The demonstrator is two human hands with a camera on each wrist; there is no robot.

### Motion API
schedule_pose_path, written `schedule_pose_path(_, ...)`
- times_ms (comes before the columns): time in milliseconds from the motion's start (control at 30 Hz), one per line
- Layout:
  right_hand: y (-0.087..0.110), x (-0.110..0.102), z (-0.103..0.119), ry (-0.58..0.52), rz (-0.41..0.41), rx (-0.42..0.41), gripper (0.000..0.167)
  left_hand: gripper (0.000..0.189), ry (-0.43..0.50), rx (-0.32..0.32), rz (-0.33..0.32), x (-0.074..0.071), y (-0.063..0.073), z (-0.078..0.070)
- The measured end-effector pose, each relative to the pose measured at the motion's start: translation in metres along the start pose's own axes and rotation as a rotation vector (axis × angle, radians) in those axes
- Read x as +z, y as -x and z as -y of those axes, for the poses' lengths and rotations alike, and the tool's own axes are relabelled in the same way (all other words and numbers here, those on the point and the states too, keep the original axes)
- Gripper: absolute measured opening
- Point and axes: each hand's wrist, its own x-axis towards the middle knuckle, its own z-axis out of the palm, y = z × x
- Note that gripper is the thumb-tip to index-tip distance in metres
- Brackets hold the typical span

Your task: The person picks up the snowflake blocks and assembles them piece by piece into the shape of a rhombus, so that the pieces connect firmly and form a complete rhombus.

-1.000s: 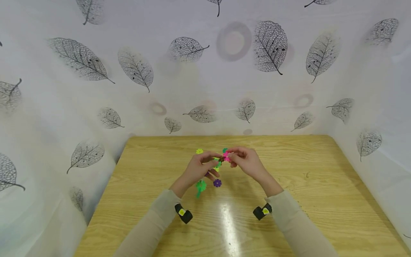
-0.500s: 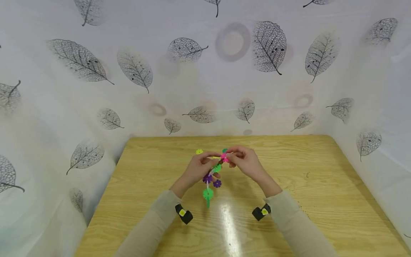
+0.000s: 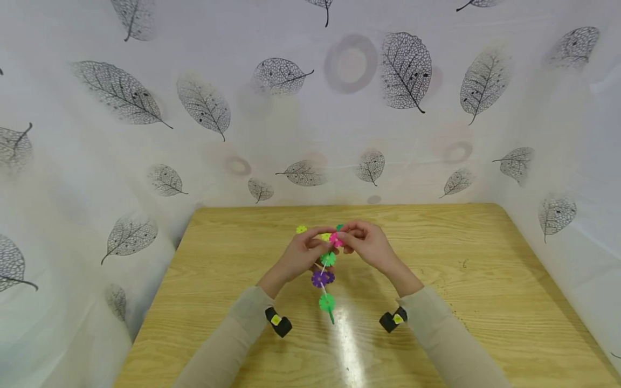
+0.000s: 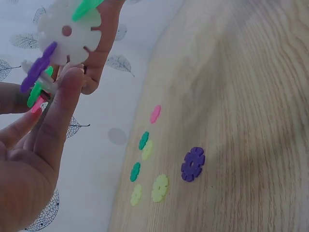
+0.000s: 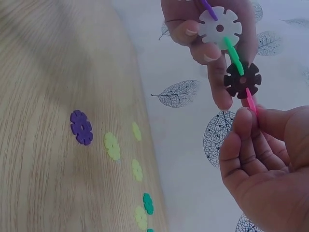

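Observation:
A chain of notched flower-shaped plastic discs hangs between my two hands. My right hand (image 3: 371, 247) pinches the pink disc (image 3: 335, 240) at its upper end between thumb and fingertips. Slotted into that pink piece is a brown disc (image 5: 234, 87), with a green disc (image 3: 328, 260) and a white disc (image 5: 210, 30) beyond it. My left hand (image 3: 295, 256) holds the chain near the brown disc, its fingers lying behind the links. Below, a purple disc (image 3: 318, 279) and another green disc (image 3: 327, 303) dangle in line.
Loose discs lie on the wooden table (image 3: 233, 345): a purple disc (image 4: 197, 156), several yellow ones such as this yellow disc (image 4: 164, 181), green ones including a green disc (image 4: 144, 140), and a pink disc (image 4: 155, 114). Leaf-printed cloth (image 3: 291, 124) surrounds the table.
The chain's lower end has swung right and dropped lower, out from behind my left hand. The pink disc has shifted slightly left with my right hand's fingers.

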Motion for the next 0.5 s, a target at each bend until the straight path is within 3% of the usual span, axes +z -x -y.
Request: schedule_pose_path(500,-0.0016,0.0032,-0.0004,0.002,-0.007,0.002,0.028,0.04,0.035,0.023,0.009,-0.0004,0.0008,0.0013)
